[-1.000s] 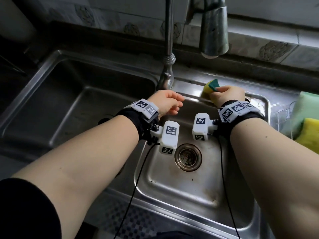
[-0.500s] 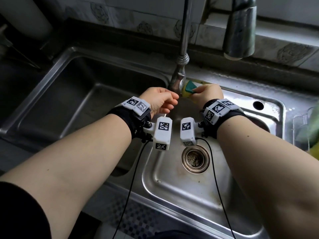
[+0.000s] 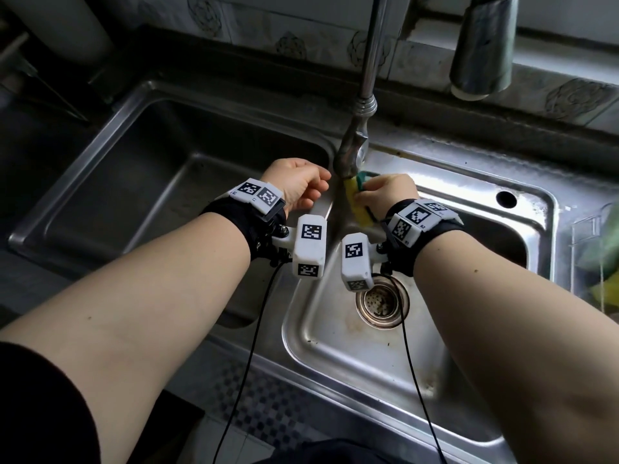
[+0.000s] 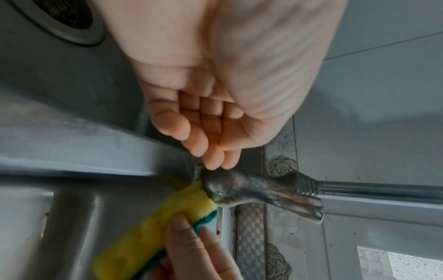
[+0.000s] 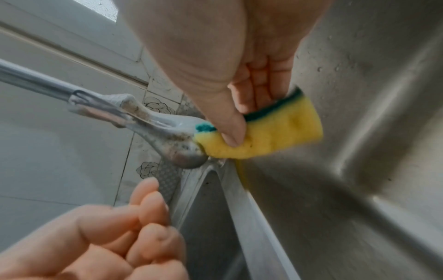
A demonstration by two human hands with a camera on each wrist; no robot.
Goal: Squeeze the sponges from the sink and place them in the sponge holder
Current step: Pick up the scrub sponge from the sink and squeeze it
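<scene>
A yellow sponge point(image 3: 359, 204) with a green scouring side is pinched in my right hand point(image 3: 385, 195), thumb on the yellow face and fingers on the green back. The sponge point(image 5: 268, 136) touches the tap base point(image 5: 177, 149) at the divider between the two sink basins. My left hand point(image 3: 301, 182) hovers just left of the tap base point(image 3: 351, 152), fingers loosely curled and holding nothing. In the left wrist view those fingertips point(image 4: 215, 163) nearly touch the tap base, with the sponge point(image 4: 153, 231) just beyond. The sponge holder point(image 3: 596, 256), a wire rack at the far right edge, holds green and yellow sponges.
A double steel sink: the right basin point(image 3: 335, 363) has a round drain point(image 3: 382, 303), the left basin point(image 3: 167, 182) is deeper. The tap riser point(image 3: 371, 55) and a hanging spray head point(image 3: 482, 48) stand above the hands. A tiled wall runs behind.
My right hand has carried the sponge leftward from the back rim of the right basin to the tap base. My left hand stays beside the tap. The view has shifted left.
</scene>
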